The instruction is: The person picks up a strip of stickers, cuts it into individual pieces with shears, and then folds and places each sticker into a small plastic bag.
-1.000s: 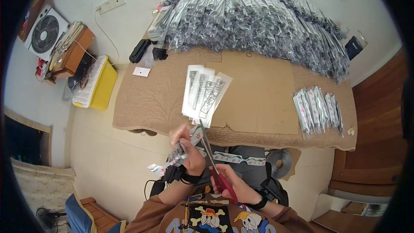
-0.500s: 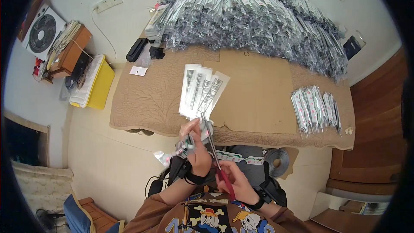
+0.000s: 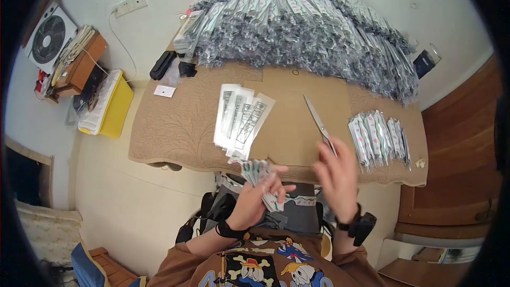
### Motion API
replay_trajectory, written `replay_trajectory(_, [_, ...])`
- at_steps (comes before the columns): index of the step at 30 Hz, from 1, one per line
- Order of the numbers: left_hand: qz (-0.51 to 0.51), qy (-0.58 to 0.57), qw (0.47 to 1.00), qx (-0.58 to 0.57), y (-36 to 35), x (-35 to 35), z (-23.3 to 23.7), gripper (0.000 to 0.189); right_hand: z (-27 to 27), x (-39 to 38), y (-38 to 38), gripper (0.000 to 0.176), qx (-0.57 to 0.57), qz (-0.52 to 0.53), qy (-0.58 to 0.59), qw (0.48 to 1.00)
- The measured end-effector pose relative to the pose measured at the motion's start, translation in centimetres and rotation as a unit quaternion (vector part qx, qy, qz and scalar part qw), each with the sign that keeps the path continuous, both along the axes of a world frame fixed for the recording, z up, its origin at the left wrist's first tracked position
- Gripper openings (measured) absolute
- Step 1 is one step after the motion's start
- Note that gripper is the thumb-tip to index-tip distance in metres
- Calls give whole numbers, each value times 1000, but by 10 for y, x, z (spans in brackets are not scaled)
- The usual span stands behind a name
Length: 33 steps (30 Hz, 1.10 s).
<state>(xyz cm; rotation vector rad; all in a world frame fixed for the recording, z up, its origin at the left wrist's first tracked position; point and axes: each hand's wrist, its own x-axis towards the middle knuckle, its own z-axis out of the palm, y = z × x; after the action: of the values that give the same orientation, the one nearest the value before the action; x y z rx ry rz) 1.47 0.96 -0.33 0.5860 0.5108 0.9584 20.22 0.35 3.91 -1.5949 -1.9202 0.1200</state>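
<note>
**Hands over the desk's near edge, one with scissors, one with small packets**

Seen from above, a person sits at a desk [image 3: 159,138] covered with a tan quilted cloth and a cardboard sheet [image 3: 313,90]. The two hands are apart. The left hand [image 3: 252,199] hangs just off the near edge, fingers closed loosely around a few small packets [image 3: 259,171]. The right hand [image 3: 336,172], blurred, is at the near edge further right, its fingers closed over the handles of the scissors [image 3: 317,119]. The blades are together and point away across the cardboard, low over it or resting on it; which one cannot be told.

A fan of clear sleeves [image 3: 239,119] lies near the near edge, left of the scissors. A row of finished packets [image 3: 378,137] lies by the right edge, just beside the right hand. A large heap of bagged strips [image 3: 303,26] fills the far edge.

To handle this well, the blades probably should stay closed and pointed away from the left hand, and the scissors should land on bare cardboard, clear of both the sleeves and the row.
</note>
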Motion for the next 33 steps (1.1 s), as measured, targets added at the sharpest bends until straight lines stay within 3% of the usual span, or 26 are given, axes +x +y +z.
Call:
replay_trajectory(2, [-42,-1,999,-9,-7,5,-1,31,7,-26,-5,53,-48,106,74,990])
replay_trajectory(5, [-83,205,972,81,-12,5,-1,30,5,-43,-10,57,-74,156,76,982])
replay_trajectory(8, [-75,221,968,96,-14,6,-12,26,4,-43,-11,59,-95,190,34,977])
replay_trajectory(10, [-73,228,965,102,-14,4,-13,24,5,-35,-12,53,-93,206,96,969])
replay_trajectory(11, [-87,209,973,45,-13,2,-10,26,5,-31,-12,50,-91,213,127,965])
replay_trajectory(13, [-113,168,977,-69,-11,-1,-5,31,4,-27,-18,45,-105,196,194,956])
replay_trajectory(15, [-146,120,981,-52,-8,-1,-9,31,2,-25,-22,35,-128,165,325,922])
replay_trajectory(17, [-208,24,978,-20,-8,-1,-14,29,-2,-27,-22,30,-119,147,317,929])
replay_trajectory(19, [-212,47,976,-13,-10,2,-10,28,-4,-30,-22,22,-98,111,302,942])
replay_trajectory(28, [-203,146,967,58,-11,5,2,22,-7,-36,-21,23,-63,101,292,949])
replay_trajectory(33, [-162,188,967,63,-14,5,-2,17,-6,-40,-24,27,-127,64,393,908])
